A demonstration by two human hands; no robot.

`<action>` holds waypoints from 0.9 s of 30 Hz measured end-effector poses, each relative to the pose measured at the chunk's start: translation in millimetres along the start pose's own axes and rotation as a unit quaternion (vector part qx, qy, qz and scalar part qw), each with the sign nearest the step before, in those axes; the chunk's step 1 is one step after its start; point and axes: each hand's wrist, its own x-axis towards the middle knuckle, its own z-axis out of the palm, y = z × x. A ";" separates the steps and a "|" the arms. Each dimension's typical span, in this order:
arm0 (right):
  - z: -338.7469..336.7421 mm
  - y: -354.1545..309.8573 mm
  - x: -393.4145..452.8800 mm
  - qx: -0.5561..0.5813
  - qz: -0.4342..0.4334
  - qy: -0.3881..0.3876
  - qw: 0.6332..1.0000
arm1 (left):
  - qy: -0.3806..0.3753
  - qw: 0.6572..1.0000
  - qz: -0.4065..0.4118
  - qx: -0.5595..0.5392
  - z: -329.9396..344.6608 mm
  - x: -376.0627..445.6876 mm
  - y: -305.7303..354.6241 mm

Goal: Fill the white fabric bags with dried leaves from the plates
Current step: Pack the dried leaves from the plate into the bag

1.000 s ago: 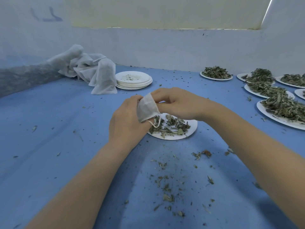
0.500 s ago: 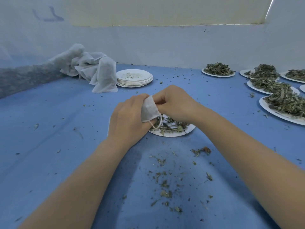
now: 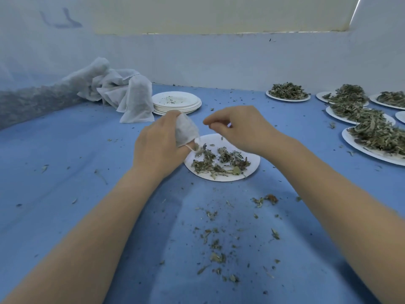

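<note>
My left hand (image 3: 157, 143) grips a small white fabric bag (image 3: 185, 131) just above the left edge of a white plate (image 3: 254, 165). The bag's drawstring loop hangs below my fingers. A thin scatter of dried leaves (image 3: 219, 161) lies on that plate. My right hand (image 3: 241, 130) hovers over the plate's far side, a short gap to the right of the bag, with fingertips curled together and nothing plainly visible in them. A small leaf bit is in the air under it.
A stack of empty plates (image 3: 176, 102) and a heap of white bags (image 3: 122, 91) sit at the back left. Several plates heaped with leaves (image 3: 377, 137) line the right side. Leaf crumbs (image 3: 214, 238) litter the blue cloth near me. A wall closes the back.
My right hand has come off the bag and moved right, uncovering the plate. My left hand still holds the bag, now a little higher.
</note>
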 end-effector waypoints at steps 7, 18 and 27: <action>31.1 4.9 6.3 -0.082 -0.031 -0.156 0.984 | 0.038 0.985 -0.121 -0.113 3.9 -2.8 -12.9; 14.4 1.5 -2.3 -0.126 -0.035 -0.194 0.972 | 0.034 0.981 -0.140 -0.129 8.9 -3.3 -20.5; 33.0 1.9 -5.5 -0.120 -0.011 -0.182 0.976 | 0.030 0.977 -0.159 -0.136 9.0 -3.2 -21.9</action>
